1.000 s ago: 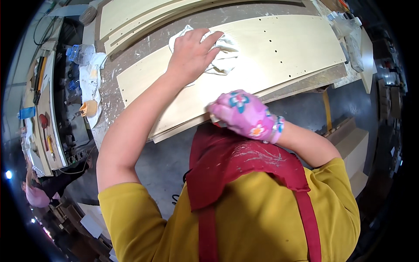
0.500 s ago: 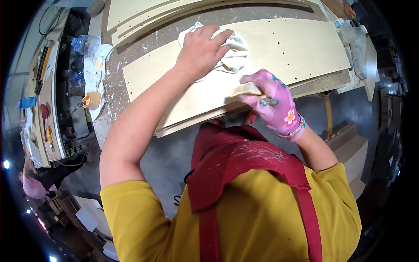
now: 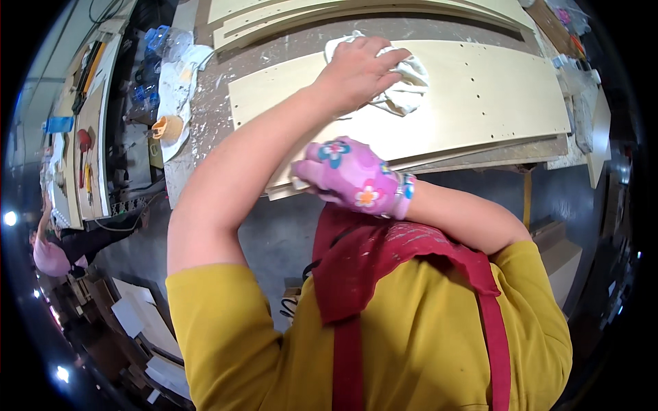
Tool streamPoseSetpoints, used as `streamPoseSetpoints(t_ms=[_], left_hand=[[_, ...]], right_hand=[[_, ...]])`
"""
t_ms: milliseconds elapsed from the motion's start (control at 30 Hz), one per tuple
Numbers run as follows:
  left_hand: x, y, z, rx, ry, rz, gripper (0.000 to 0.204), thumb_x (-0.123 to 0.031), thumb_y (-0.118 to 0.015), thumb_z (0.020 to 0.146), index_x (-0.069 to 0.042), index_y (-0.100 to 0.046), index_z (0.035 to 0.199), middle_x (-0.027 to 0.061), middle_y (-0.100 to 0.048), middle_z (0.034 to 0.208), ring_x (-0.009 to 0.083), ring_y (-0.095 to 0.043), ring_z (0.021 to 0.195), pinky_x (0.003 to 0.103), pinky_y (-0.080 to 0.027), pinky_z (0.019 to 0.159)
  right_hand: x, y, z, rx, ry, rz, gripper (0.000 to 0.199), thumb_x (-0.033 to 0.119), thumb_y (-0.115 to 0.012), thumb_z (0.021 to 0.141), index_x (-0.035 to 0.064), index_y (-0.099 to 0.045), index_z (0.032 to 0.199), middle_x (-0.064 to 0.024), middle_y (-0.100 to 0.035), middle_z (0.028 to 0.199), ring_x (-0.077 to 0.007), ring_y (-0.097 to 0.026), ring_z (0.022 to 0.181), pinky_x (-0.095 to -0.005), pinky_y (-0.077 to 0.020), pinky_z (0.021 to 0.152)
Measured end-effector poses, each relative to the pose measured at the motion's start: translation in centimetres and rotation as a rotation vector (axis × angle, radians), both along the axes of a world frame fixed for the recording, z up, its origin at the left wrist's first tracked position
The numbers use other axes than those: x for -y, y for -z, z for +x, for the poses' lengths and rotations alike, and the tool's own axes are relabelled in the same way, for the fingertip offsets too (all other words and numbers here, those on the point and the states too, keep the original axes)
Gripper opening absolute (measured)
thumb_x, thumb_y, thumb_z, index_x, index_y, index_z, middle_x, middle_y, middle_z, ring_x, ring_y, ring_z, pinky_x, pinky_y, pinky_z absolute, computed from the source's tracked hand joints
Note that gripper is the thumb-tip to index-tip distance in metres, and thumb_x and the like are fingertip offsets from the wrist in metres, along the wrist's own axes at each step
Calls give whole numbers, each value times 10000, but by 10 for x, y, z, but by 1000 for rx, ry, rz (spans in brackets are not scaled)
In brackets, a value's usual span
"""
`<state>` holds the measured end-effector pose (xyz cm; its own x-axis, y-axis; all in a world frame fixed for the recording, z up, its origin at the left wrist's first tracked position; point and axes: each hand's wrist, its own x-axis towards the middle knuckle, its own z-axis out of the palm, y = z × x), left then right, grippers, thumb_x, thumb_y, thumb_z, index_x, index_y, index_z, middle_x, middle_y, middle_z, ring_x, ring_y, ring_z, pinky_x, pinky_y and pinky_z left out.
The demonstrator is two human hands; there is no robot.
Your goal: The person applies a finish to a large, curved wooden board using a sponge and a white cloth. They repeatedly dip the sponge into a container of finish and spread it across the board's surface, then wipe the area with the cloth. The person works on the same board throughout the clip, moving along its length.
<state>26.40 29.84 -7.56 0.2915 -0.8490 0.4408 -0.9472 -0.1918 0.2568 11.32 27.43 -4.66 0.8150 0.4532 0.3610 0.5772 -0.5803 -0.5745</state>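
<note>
My bare left hand [image 3: 360, 72] rests on a bunched white cloth [image 3: 410, 85], fingers spread and bent over its folds. Beneath lies a long cream-coloured board [image 3: 493, 89] with small dark holes along its edges. My right hand [image 3: 349, 175], in a pink flowered glove, is closed at the board's near edge, left of my body and below my left forearm. Only a small pale tip of the folded, yellowish piece in its grip shows; its material is unclear. Under this board another board [image 3: 277, 194] sticks out slightly.
More cream boards [image 3: 384, 7] are stacked at the far side of the paint-spotted table [image 3: 212, 116]. At the left stand a plastic bottle [image 3: 164, 41] and an orange tape roll [image 3: 166, 128] on a white rag [image 3: 177, 92]. Another person [image 3: 55, 253] is at the far left.
My right hand has swept left along the board's near edge, and its forearm now crosses in front of my body. My left hand stays on the cloth. The whole view has shifted slightly.
</note>
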Motion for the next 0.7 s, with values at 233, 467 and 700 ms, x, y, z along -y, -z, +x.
streamPoseSetpoints(t_ms=[233, 467, 700], left_hand=[[-24, -2, 17, 42, -21, 111, 420, -348, -542, 938, -207, -509, 1332, 136, -529, 1270, 339, -516, 1138, 460, -425, 926], [-23, -4, 13, 73, -50, 141, 417, -356, -530, 941, -221, -502, 1335, 118, -517, 1284, 326, -504, 1156, 447, -414, 929], [-12, 5, 19, 80, -39, 97, 428, -329, -558, 907, -186, -536, 1310, 127, -538, 1255, 322, -507, 1163, 453, -407, 948]], right_hand=[[-3, -9, -6, -49, 28, -142, 326, 109, -647, 742, 114, -598, 1065, -59, -585, 863, -263, -623, 755, -385, -501, 673], [10, -9, -18, 9, 47, -184, 291, 141, -630, 771, 135, -607, 1061, -54, -602, 895, -243, -639, 767, -370, -510, 695], [41, -8, -36, -13, 148, -196, 318, 146, -677, 741, 169, -624, 1053, -20, -615, 938, -226, -639, 821, -364, -487, 753]])
